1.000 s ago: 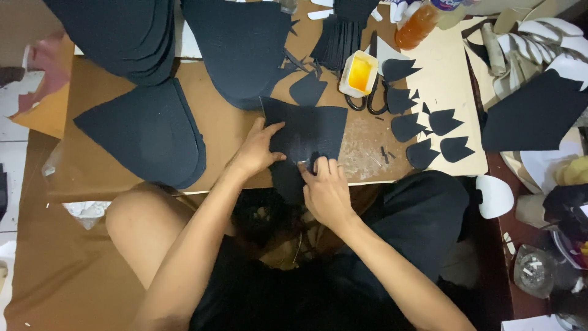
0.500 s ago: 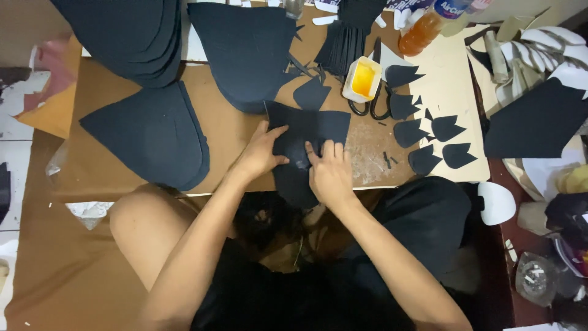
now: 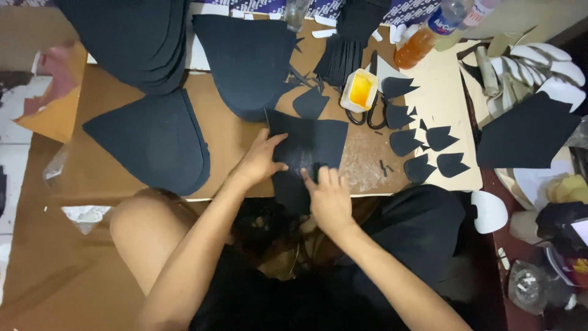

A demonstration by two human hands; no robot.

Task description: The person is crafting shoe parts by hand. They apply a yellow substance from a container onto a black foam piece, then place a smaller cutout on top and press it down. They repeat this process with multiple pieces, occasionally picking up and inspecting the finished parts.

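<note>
Black sheet material, the flat black piece (image 3: 309, 150), pinned flat on the brown table (image 3: 233, 132) by both hands, presumably to stop it shifting during work. Lower end of the piece overhangs the near table edge toward the lap; upper, wider end lies fully on the table surface.

Right hand (image 3: 329, 197) laid palm down at the near table edge, fingers extended forward and pressed onto the piece, not curled around it. Piece extends ahead of and to the left of this hand.

Left hand (image 3: 260, 160) spread open, palm down, fingertips touching the left margin of the piece; nothing gripped. Piece lies directly to the right of this hand, touching it.

Further left, well apart from both hands: large black curved panel (image 3: 153, 141), flat on the table. Beyond the piece: second large black panel (image 3: 248, 64) and a stack of similar panels (image 3: 131, 40) at the far left corner.

Right of the piece: small yellow container (image 3: 359, 90) beside black-handled scissors (image 3: 367, 115), kept within reach. Further right: cream board (image 3: 447, 92) carrying a group of small black cutouts (image 3: 425, 138), spaced apart, not overlapping. At the far edge: bottle of orange liquid (image 3: 413, 50).
</note>
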